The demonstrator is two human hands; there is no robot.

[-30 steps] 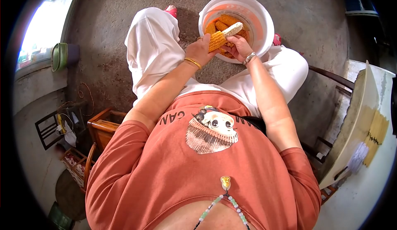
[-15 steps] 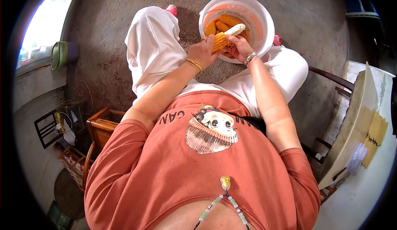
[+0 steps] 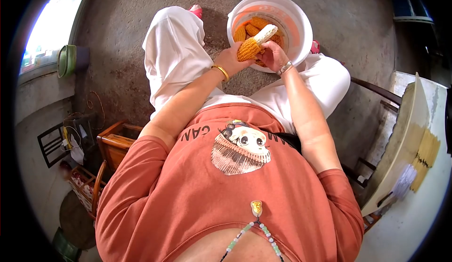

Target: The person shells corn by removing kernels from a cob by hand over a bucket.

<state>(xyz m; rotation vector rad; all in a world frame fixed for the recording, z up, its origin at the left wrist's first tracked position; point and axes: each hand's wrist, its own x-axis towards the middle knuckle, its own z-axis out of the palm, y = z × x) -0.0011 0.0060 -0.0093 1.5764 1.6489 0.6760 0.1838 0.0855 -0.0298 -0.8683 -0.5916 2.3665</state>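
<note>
My left hand (image 3: 230, 60), with a gold bracelet at the wrist, is wrapped round the kernel-covered lower end of a corn cob (image 3: 249, 48). The upper end of this cob is bare and white and points up to the right. My right hand (image 3: 274, 57), wearing a silver band, has its fingers closed against the cob's right side, near where kernels meet bare cob. Both hands are over the near rim of a white bucket (image 3: 301, 19). Several orange corn cobs (image 3: 258, 23) lie inside it; the hands partly hide them.
My legs in white trousers (image 3: 172, 55) are on both sides of the bucket, on a grey concrete floor (image 3: 127, 40). A wooden chair (image 3: 113, 144) is at the left, with a basket (image 3: 84, 186) below it. At the right is a pale board (image 3: 400, 144).
The held cob has tilted, so that its white end points more steeply upward. My right fingers have shifted a little along its side, and my left hand has moved slightly.
</note>
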